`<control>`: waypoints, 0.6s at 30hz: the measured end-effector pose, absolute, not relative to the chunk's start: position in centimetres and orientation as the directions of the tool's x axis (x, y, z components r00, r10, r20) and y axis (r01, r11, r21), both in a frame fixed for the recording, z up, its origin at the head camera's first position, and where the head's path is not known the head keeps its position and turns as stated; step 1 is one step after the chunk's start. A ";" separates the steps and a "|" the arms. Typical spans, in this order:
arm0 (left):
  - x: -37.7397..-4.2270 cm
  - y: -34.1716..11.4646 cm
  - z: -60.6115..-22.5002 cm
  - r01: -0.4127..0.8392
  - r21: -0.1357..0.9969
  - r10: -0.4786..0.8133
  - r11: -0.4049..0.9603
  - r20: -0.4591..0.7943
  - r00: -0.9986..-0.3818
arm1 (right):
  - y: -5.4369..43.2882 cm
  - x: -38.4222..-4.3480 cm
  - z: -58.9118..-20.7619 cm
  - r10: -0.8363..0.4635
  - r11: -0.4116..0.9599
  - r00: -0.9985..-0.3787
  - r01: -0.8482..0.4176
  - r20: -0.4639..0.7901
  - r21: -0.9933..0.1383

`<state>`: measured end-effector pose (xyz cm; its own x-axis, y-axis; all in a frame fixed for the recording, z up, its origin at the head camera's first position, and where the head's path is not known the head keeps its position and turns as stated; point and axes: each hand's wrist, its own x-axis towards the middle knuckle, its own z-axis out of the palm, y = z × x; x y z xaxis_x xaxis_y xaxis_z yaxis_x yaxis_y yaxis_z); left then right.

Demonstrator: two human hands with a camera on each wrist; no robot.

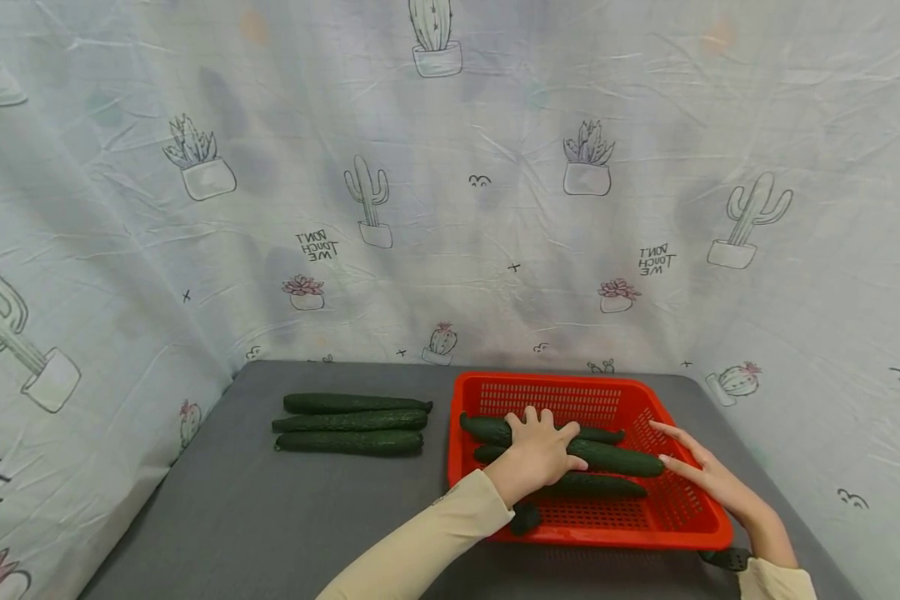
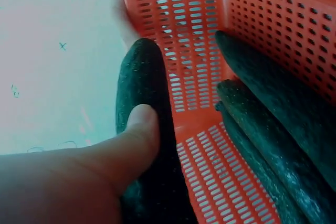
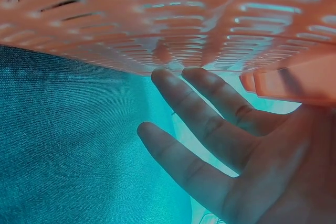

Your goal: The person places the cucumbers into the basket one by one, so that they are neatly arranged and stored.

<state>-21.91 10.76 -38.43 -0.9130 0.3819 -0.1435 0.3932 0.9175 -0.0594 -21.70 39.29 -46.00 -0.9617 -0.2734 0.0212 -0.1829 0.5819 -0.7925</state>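
Note:
In the head view, my left hand point(image 1: 537, 451) reaches into a red perforated basket point(image 1: 555, 533) and grips a dark green cucumber point(image 1: 618, 459) from above. The left wrist view shows the thumb laid along this cucumber point(image 2: 139, 77), its end raised near the basket's side wall. Other cucumbers point(image 2: 278, 129) lie lower in the basket, partly hidden under my left hand and forearm. My right hand point(image 1: 712, 479) is at the basket's right rim, thumb tip close to the gripped cucumber's end. Several of its fingers point(image 3: 205, 121) extend, nearly straight, outside beneath the slotted wall.
Three cucumbers point(image 1: 348, 421) lie side by side on the grey table point(image 1: 292, 517), left of the basket. A pale curtain point(image 1: 450, 208) printed with potted cacti hangs behind the table and along both sides. A dark strap point(image 1: 726, 559) circles my right wrist.

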 end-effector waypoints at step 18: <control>-21.9 13.4 -38.7 0.435 -0.193 0.386 0.880 -0.243 -0.890 | 39.2 -21.8 -45.8 -0.262 0.562 -0.965 -0.140 -0.015 -0.815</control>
